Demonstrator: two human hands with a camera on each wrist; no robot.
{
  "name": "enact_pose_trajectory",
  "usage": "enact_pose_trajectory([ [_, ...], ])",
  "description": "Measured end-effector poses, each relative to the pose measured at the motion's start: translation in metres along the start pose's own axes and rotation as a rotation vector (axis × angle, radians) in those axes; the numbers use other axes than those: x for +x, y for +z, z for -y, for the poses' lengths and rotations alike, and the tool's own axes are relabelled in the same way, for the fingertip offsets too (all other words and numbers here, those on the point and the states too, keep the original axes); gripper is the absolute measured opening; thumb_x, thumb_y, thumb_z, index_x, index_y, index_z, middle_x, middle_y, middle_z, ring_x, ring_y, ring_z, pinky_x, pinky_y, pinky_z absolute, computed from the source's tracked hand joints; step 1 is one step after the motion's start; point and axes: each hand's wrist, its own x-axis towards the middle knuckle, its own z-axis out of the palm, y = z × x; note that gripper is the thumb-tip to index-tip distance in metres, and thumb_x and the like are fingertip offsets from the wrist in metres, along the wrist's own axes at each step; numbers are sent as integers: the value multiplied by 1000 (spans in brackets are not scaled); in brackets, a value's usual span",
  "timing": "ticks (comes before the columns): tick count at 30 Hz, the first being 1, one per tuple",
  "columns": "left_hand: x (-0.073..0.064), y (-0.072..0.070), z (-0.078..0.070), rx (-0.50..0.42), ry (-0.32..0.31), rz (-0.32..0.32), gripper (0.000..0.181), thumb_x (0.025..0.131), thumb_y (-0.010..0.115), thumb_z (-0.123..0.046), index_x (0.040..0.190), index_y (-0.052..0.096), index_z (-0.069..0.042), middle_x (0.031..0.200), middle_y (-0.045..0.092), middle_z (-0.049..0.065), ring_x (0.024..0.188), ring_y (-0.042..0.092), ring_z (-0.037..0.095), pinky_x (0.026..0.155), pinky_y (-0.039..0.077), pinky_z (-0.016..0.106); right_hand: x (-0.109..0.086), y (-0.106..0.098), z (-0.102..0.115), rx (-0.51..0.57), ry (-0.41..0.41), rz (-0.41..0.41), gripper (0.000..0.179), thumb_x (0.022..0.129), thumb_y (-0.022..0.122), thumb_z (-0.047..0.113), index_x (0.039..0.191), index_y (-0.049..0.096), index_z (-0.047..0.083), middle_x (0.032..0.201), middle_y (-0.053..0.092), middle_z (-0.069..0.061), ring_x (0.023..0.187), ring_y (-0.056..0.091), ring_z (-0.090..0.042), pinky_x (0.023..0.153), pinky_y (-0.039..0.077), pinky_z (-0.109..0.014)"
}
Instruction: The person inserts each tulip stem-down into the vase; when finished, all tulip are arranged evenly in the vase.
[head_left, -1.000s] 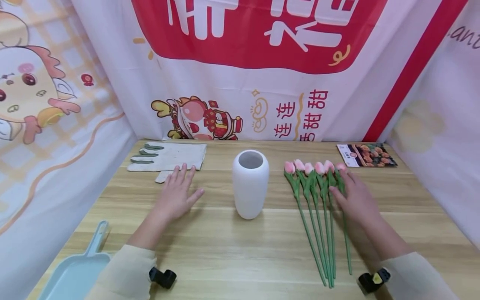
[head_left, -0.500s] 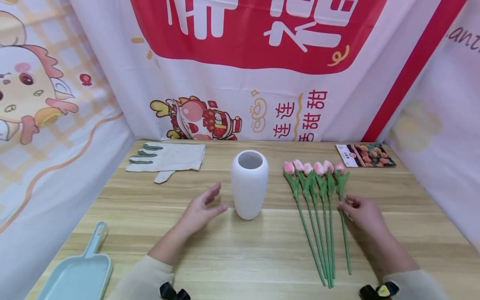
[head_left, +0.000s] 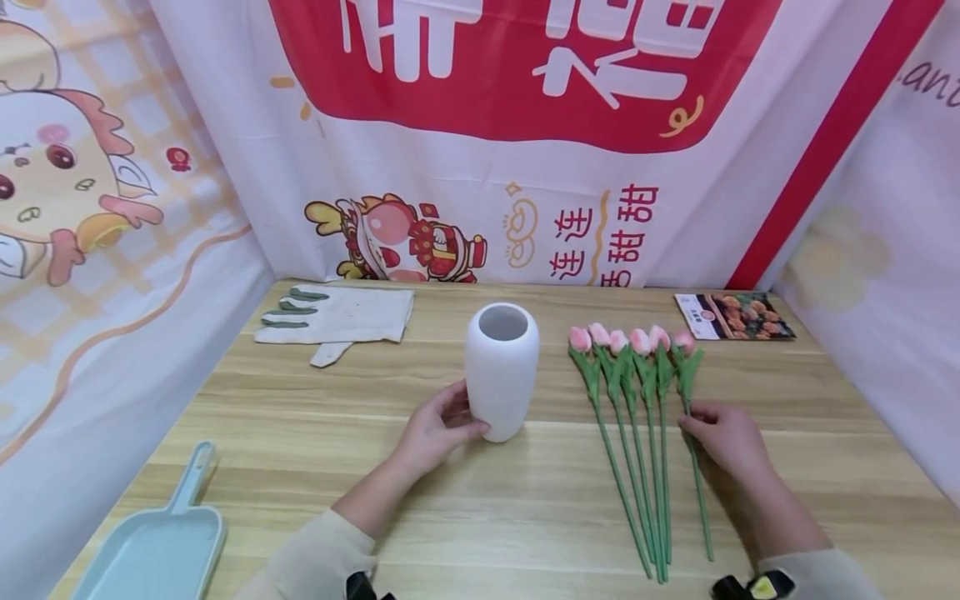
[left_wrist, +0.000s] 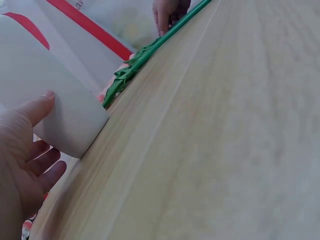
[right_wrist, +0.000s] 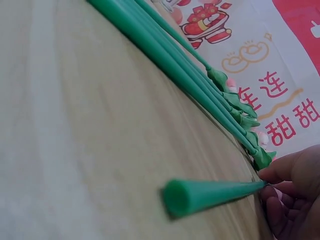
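A white vase [head_left: 501, 375] stands upright near the middle of the wooden table. My left hand [head_left: 438, 429] holds its lower left side, thumb in front and fingers curving round behind; the left wrist view shows the thumb [left_wrist: 40, 107] against the white wall. To the right lies a row of artificial pink tulips [head_left: 626, 392] on green stems. The rightmost tulip [head_left: 697, 475] lies a little apart, and my right hand [head_left: 727, 433] pinches its stem below the leaves. In the right wrist view the cut end of that stem [right_wrist: 200, 196] points toward the camera.
White work gloves [head_left: 348, 315] with green-edged fingers lie at the back left. A light blue dustpan [head_left: 153, 550] sits at the front left. A flower-picture packet [head_left: 738, 316] is at the back right. Printed cloth [head_left: 420, 167] hangs behind the table.
My left hand has come from beside the gloves to the vase and now grips it. My right hand has slid down from the flower heads to the rightmost tulip's stem, which has shifted slightly rightward.
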Motion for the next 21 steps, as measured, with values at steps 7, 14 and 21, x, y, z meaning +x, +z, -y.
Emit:
enact_pose_trajectory([
  [7, 0, 0, 6, 6, -13, -27, 70, 80, 80, -7, 142, 47, -2, 134, 59, 24, 119, 61, 37, 102, 53, 41, 1, -2, -2, 159, 84, -43, 55, 97, 57, 33, 136, 51, -5, 81, 66, -2, 68, 58, -10, 57, 53, -25],
  [14, -1, 2, 8, -43, -20, -63, 66, 79, 79, -2, 139, 51, -2, 132, 60, 24, 117, 62, 37, 97, 56, 36, -2, -13, 8, 305, 83, -93, 59, 100, 55, 33, 143, 43, -5, 78, 63, 11, 67, 60, -3, 61, 57, -23],
  [21, 0, 2, 10, -46, -10, -66, 64, 80, 79, -2, 138, 52, -1, 131, 61, 24, 117, 62, 37, 98, 56, 37, -8, -22, 24, 452, 55, -153, 60, 98, 60, 31, 143, 43, -4, 74, 61, 23, 67, 61, 1, 64, 60, -21],
])
